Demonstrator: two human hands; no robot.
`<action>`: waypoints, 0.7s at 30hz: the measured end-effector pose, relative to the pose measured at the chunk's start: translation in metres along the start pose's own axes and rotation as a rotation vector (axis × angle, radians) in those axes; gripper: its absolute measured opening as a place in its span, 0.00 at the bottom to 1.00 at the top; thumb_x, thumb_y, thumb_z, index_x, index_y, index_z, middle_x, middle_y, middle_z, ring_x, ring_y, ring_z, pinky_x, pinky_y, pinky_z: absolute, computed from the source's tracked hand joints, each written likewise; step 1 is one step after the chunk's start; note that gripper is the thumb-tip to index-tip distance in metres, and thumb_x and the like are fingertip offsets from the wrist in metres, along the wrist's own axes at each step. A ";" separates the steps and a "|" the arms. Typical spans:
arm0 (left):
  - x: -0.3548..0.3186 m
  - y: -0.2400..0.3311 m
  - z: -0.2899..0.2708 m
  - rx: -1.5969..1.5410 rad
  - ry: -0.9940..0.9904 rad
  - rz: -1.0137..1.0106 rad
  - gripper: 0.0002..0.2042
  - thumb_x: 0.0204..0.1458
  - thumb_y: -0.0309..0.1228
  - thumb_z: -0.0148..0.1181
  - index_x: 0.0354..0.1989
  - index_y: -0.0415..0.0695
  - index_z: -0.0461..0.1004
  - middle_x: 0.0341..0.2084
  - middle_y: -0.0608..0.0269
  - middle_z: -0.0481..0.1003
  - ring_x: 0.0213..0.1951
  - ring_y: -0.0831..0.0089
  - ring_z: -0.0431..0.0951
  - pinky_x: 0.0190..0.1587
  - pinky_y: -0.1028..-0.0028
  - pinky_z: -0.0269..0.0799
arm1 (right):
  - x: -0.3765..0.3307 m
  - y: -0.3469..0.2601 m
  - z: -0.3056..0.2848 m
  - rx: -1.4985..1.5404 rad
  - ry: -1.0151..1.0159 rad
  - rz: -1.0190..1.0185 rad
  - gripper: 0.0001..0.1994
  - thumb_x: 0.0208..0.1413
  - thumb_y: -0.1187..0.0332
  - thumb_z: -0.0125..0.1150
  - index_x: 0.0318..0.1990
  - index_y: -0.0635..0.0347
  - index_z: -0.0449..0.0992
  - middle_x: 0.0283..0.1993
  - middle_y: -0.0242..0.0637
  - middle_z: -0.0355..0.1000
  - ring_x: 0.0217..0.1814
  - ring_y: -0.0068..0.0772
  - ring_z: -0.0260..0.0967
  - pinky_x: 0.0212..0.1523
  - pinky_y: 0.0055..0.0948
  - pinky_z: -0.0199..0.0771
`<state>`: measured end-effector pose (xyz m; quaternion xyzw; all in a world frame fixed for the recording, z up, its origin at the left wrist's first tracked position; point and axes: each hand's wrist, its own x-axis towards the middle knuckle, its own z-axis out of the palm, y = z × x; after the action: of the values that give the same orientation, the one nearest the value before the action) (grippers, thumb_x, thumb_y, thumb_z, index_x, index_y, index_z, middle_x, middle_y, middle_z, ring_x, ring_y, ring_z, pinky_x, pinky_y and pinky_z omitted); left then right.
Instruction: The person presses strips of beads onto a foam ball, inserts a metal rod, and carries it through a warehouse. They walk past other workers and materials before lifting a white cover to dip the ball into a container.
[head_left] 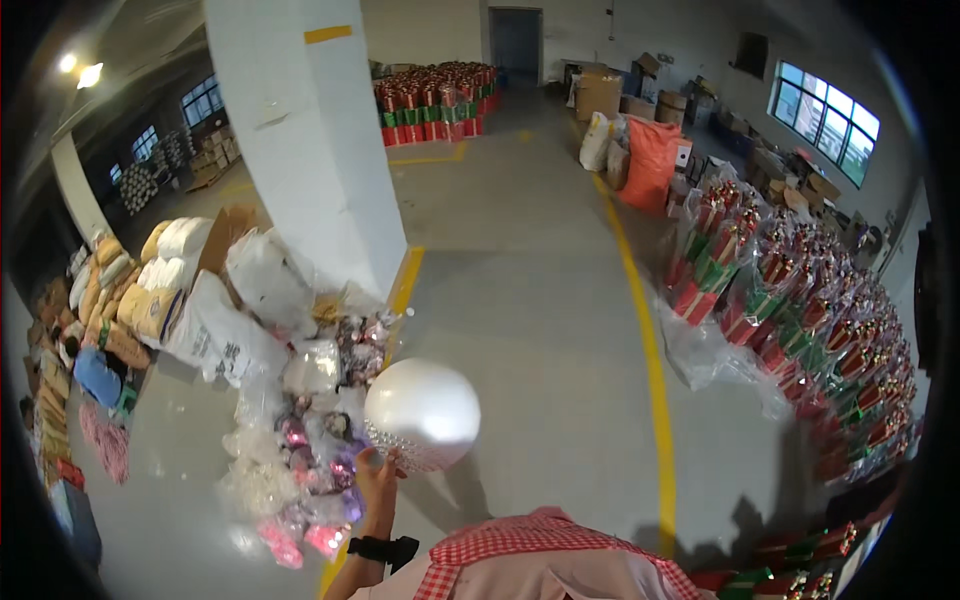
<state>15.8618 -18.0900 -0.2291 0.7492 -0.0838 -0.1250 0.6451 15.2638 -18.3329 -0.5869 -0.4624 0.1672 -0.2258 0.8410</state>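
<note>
A large pearly white ball ornament (424, 405) with a patch of small shiny studs on its lower left side is held up in front of me. My left hand (378, 482) grips it from below at that studded edge, fingers closed against it; a dark band circles the wrist. The far side of the grip is hidden by the ball. My right hand is out of the picture. Just left of the ball lie clear bags of pink, purple and silver ornaments (320, 440) on the floor.
A white pillar (300, 150) stands ahead left, with sacks (165, 300) beyond. Rows of wrapped red and green gift-box decorations (800, 320) fill the right side; more (435, 105) stand far ahead. An orange sack (650, 165) leans near cartons. A yellow line (640, 330) marks the grey floor.
</note>
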 end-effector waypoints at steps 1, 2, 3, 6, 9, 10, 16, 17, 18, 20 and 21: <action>0.043 0.008 0.033 0.040 -0.034 0.011 0.21 0.54 0.35 0.57 0.50 0.39 0.56 0.26 0.61 0.73 0.17 0.77 0.71 0.17 0.80 0.58 | 0.044 -0.013 -0.005 -0.114 0.028 -0.008 0.10 0.48 0.58 0.55 0.22 0.50 0.76 0.24 0.37 0.72 0.31 0.37 0.71 0.31 0.40 0.70; 0.084 0.018 0.066 0.083 -0.067 0.023 0.20 0.55 0.34 0.55 0.50 0.40 0.57 0.27 0.62 0.73 0.18 0.78 0.71 0.17 0.81 0.58 | 0.089 -0.025 -0.011 -0.225 0.055 -0.015 0.11 0.49 0.58 0.54 0.22 0.50 0.76 0.24 0.37 0.72 0.30 0.38 0.71 0.30 0.40 0.70; 0.123 0.037 0.106 0.030 -0.148 0.003 0.18 0.56 0.32 0.53 0.50 0.41 0.57 0.29 0.62 0.74 0.19 0.80 0.71 0.17 0.81 0.59 | 0.138 -0.043 -0.028 -0.346 0.088 -0.027 0.11 0.49 0.58 0.54 0.22 0.50 0.76 0.24 0.38 0.71 0.30 0.38 0.71 0.30 0.40 0.69; 0.238 0.045 0.220 -0.059 -0.152 0.101 0.17 0.56 0.31 0.53 0.50 0.42 0.57 0.29 0.63 0.74 0.19 0.80 0.70 0.18 0.82 0.59 | 0.279 -0.092 -0.086 -0.696 0.175 -0.035 0.12 0.50 0.57 0.53 0.21 0.52 0.75 0.22 0.38 0.71 0.29 0.39 0.70 0.28 0.40 0.69; 0.336 0.060 0.325 -0.072 -0.146 0.062 0.16 0.56 0.30 0.51 0.49 0.41 0.57 0.30 0.62 0.74 0.18 0.78 0.71 0.16 0.82 0.58 | 0.428 -0.142 -0.151 -1.036 0.224 -0.022 0.13 0.50 0.57 0.53 0.21 0.53 0.74 0.21 0.38 0.70 0.28 0.40 0.70 0.27 0.40 0.68; 0.374 0.069 0.359 -0.081 -0.133 0.037 0.15 0.57 0.31 0.51 0.49 0.41 0.57 0.30 0.62 0.74 0.17 0.77 0.72 0.15 0.82 0.58 | 0.487 -0.161 -0.176 -1.150 0.245 -0.030 0.14 0.51 0.57 0.52 0.20 0.53 0.74 0.21 0.38 0.69 0.27 0.40 0.70 0.26 0.40 0.68; 0.558 0.122 0.515 -0.128 0.022 -0.102 0.17 0.57 0.38 0.53 0.47 0.41 0.59 0.26 0.61 0.73 0.16 0.77 0.73 0.10 0.84 0.51 | 0.839 -0.323 -0.323 -1.898 0.255 -0.042 0.16 0.52 0.57 0.51 0.19 0.56 0.73 0.18 0.39 0.67 0.25 0.42 0.69 0.23 0.39 0.67; 0.595 0.131 0.540 -0.135 -0.020 -0.143 0.18 0.56 0.36 0.54 0.48 0.39 0.58 0.24 0.61 0.73 0.16 0.78 0.72 0.13 0.84 0.53 | 0.901 -0.354 -0.369 -2.055 0.264 -0.034 0.16 0.52 0.56 0.50 0.19 0.56 0.72 0.18 0.39 0.67 0.25 0.42 0.69 0.22 0.39 0.66; 0.629 0.142 0.562 -0.094 -0.016 -0.144 0.19 0.54 0.34 0.55 0.48 0.38 0.58 0.22 0.62 0.73 0.17 0.79 0.72 0.16 0.83 0.55 | 1.005 -0.388 -0.347 -1.671 0.372 0.175 0.13 0.52 0.61 0.51 0.22 0.57 0.73 0.23 0.45 0.70 0.28 0.45 0.71 0.25 0.41 0.67; 0.702 0.148 0.602 -0.030 0.039 -0.162 0.19 0.54 0.35 0.55 0.48 0.38 0.59 0.20 0.62 0.74 0.17 0.80 0.71 0.15 0.83 0.55 | 1.156 -0.446 -0.299 -1.686 0.548 -0.020 0.06 0.52 0.67 0.52 0.28 0.56 0.73 0.25 0.41 0.71 0.27 0.39 0.70 0.28 0.38 0.69; 0.743 0.139 0.616 0.023 0.056 -0.220 0.19 0.54 0.35 0.55 0.47 0.38 0.59 0.21 0.61 0.74 0.16 0.80 0.71 0.15 0.83 0.55 | 1.225 -0.458 -0.300 -1.363 0.467 -0.126 0.05 0.53 0.67 0.52 0.31 0.56 0.72 0.25 0.36 0.70 0.27 0.34 0.69 0.28 0.37 0.70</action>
<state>16.3947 -18.9071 -0.2348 0.7645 0.0159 -0.1730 0.6208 16.0451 -19.4138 -0.4400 -0.8325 0.4192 -0.2124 0.2934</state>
